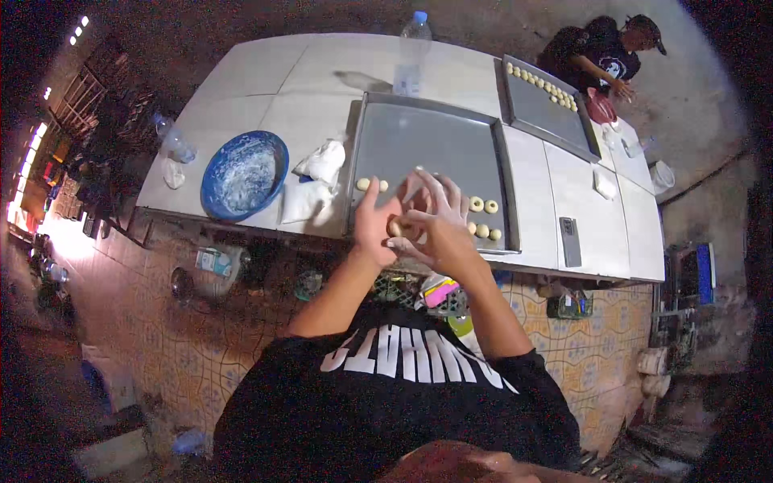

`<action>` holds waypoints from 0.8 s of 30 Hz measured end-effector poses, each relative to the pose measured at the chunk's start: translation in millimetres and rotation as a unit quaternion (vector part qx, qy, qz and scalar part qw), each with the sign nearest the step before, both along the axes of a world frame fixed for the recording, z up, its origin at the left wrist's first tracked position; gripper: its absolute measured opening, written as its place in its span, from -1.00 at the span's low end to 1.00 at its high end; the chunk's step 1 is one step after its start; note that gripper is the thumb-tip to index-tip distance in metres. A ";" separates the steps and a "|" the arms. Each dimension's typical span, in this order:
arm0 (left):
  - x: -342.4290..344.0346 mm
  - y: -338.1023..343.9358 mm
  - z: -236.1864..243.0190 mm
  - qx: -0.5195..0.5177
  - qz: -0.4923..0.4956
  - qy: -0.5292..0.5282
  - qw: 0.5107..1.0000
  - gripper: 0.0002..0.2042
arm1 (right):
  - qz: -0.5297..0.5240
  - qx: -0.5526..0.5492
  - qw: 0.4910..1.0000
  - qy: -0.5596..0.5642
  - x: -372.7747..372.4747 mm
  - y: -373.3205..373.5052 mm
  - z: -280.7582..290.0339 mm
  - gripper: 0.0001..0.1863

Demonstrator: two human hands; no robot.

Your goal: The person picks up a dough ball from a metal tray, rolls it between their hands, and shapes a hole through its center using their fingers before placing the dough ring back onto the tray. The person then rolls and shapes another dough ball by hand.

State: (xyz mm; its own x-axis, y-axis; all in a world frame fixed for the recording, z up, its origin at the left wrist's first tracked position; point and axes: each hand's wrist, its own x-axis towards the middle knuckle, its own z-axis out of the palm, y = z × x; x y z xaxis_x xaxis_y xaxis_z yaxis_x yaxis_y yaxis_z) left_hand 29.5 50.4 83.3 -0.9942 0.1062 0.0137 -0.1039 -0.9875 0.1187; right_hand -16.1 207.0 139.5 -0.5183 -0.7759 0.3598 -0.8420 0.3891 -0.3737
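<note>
Over the front edge of a grey metal tray (427, 145), my two hands meet around a small round piece of dough (394, 228), partly hidden by the fingers. My left hand (374, 224) cups it from the left. The fingers of my right hand (439, 217) bend over it from the right, the thumb below and some fingers raised. Small pale dough balls (363, 184) lie on the tray left of my hands. To their right sit dough rings (477, 204) with a dent or hole in the middle, and more dough balls (483, 231) nearer the tray's edge.
Left on the white tiled table (266, 76) stand a blue basin (211, 189) holding white powder and white plastic bags (322, 163). A water bottle (412, 52) stands behind the tray. Rightward are a phone (570, 241), a second tray (555, 121) with dough pieces, and another person (600, 56).
</note>
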 end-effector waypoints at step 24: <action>39.8 -129.6 -3.5 0.095 -0.108 0.063 0.988 -0.22 | -0.096 0.050 0.993 -0.053 80.7 -135.9 2.5 -0.44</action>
State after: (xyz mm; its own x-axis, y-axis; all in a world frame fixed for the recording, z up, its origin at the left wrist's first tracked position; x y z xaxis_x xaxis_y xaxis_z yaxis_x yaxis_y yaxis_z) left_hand 69.3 -79.1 79.8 -0.9380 0.2990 0.1753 -0.3104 -0.9497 -0.0414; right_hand 64.6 71.2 142.0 -0.6916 -0.6875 0.2215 -0.7061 0.5789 -0.4079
